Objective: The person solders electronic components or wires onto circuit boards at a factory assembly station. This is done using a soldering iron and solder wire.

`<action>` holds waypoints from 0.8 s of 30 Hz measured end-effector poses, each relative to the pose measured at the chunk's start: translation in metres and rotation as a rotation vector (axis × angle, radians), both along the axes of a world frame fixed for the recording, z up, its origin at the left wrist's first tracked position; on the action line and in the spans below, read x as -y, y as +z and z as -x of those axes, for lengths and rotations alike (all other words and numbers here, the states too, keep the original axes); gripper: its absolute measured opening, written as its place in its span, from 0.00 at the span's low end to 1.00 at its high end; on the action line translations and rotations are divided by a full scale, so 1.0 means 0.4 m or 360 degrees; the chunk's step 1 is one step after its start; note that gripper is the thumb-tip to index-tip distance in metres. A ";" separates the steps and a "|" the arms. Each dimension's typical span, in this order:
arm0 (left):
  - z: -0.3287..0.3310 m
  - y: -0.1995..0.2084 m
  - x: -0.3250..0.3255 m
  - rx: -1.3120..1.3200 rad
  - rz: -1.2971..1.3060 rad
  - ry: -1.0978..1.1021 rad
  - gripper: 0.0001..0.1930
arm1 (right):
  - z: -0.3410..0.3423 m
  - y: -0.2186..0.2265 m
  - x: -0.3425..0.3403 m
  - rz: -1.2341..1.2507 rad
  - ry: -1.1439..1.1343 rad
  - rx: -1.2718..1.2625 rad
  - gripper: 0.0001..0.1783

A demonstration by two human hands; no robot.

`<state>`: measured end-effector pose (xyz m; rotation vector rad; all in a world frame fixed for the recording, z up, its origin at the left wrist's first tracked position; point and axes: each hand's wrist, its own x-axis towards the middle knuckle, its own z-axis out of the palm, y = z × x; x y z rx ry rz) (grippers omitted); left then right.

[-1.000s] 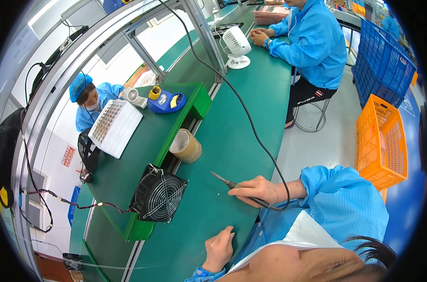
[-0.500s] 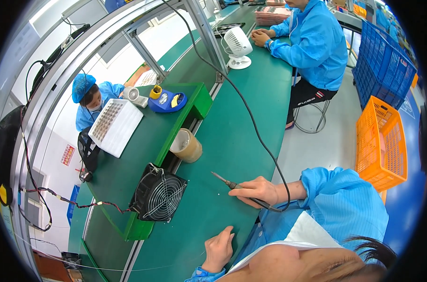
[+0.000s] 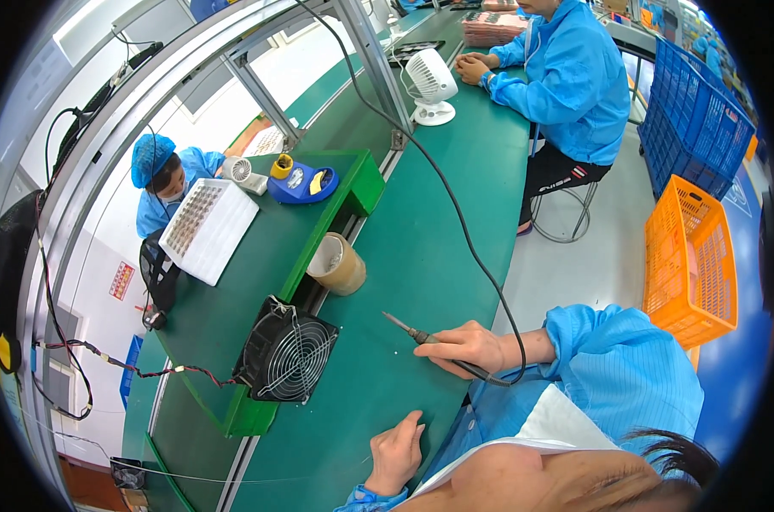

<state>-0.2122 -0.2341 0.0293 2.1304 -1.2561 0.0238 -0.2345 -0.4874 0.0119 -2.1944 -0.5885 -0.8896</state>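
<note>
My right hand point(image 3: 468, 349) is wrapped round a soldering iron point(image 3: 404, 325), its metal tip pointing left above the green work mat point(image 3: 412, 247). A black cable point(image 3: 465, 226) loops from the iron's handle up to the frame overhead. Lower down, near the front edge, my left hand point(image 3: 395, 452) rests with its fingers curled in. A thin pale wire point(image 3: 199, 476) stretches from the left towards that hand; whether the fingers hold it is too small to make out. Left of the iron stands a black fan point(image 3: 295, 357) with a wire guard.
A tan round pot point(image 3: 339, 266) stands by the green raised shelf point(image 3: 233, 299), which bears a blue soldering-iron stand point(image 3: 304, 185) and a white tray of parts point(image 3: 209, 230). A white fan point(image 3: 430, 85) is farther back. Co-workers sit opposite and at right. Orange point(image 3: 692, 264) and blue crates point(image 3: 689, 119) stand right.
</note>
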 end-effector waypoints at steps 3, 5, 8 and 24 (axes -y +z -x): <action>0.001 0.003 0.001 -0.0002 0.0002 -0.0003 0.10 | 0.001 0.001 0.001 0.0009 0.0003 0.0006 0.21; 0.002 0.003 0.001 -0.0005 0.0000 -0.0002 0.10 | 0.000 0.005 -0.002 -0.0010 -0.0005 0.0016 0.19; 0.002 0.002 -0.001 -0.0008 0.0029 -0.0010 0.10 | 0.000 0.001 -0.001 -0.0005 -0.0009 0.0023 0.19; -0.004 -0.008 0.001 -0.0001 0.0012 -0.0030 0.09 | 0.001 -0.008 0.001 0.0024 -0.0010 -0.0019 0.21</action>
